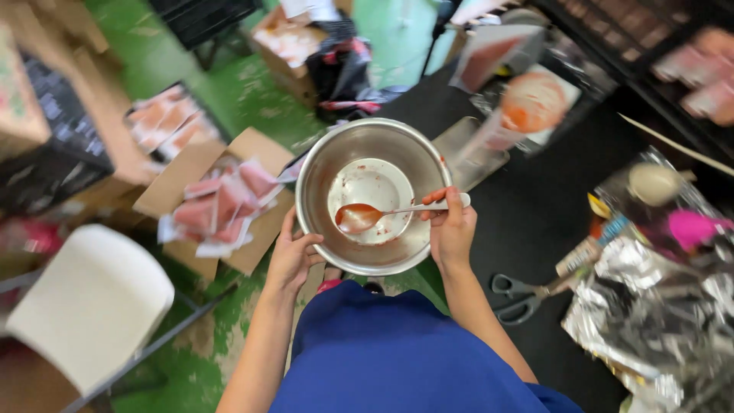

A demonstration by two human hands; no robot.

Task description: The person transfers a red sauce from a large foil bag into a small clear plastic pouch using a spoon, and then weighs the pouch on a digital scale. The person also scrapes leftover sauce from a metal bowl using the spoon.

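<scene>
A round steel bowl [336,153] with red sauce smears on its flat bottom hangs over the edge of a black table [535,222]. My left hand [293,256] grips the bowl's near left rim. My right hand [451,228] holds a spoon [382,214] by its pale handle at the right rim. The spoon's red-coated head rests inside the bowl, near the bottom. I wear a blue top.
Black-handled scissors [516,294] lie on the table to my right, beside crumpled foil bags [650,313]. An open cardboard box [222,203] of pink packets stands on the green floor at left. A white chair seat [88,302] is lower left. More boxes and packets sit further back.
</scene>
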